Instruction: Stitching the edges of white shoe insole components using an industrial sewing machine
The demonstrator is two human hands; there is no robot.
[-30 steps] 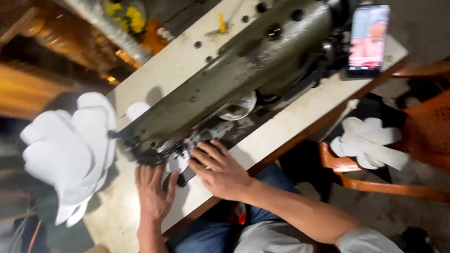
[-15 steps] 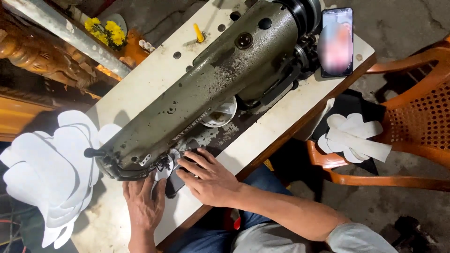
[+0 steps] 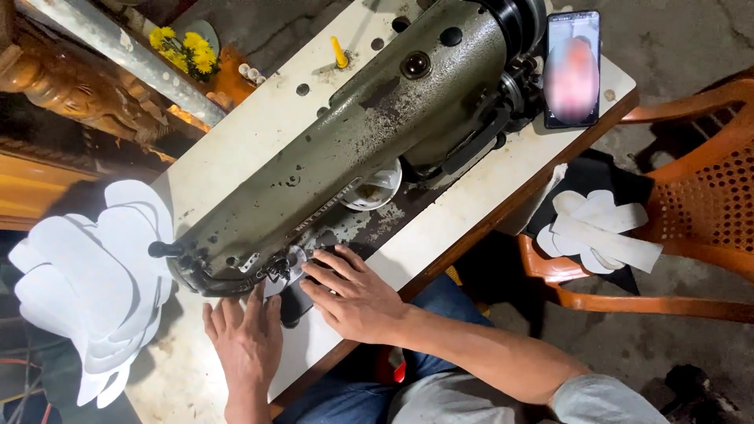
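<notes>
A worn olive-green sewing machine [image 3: 345,149] lies diagonally across a white table [image 3: 259,118]. My left hand [image 3: 247,341] rests flat on the table just in front of the needle end, fingers spread. My right hand [image 3: 353,294] lies beside it, its fingers pressing on a small pale piece of material [image 3: 294,263] under the needle area. A dark piece [image 3: 294,302] shows between the two hands. Neither hand grips anything.
A stack of white cut pieces [image 3: 94,283] hangs off the table's left end. A phone [image 3: 572,69] with a lit screen stands at the machine's right end. More white pieces [image 3: 601,232] lie on an orange plastic chair [image 3: 699,212]. Yellow flowers [image 3: 184,47] sit behind the table.
The view has shifted, so the machine and table appear lower and to the right. Both hands stay at the needle end, with the right hand's fingers slightly repositioned on the material.
</notes>
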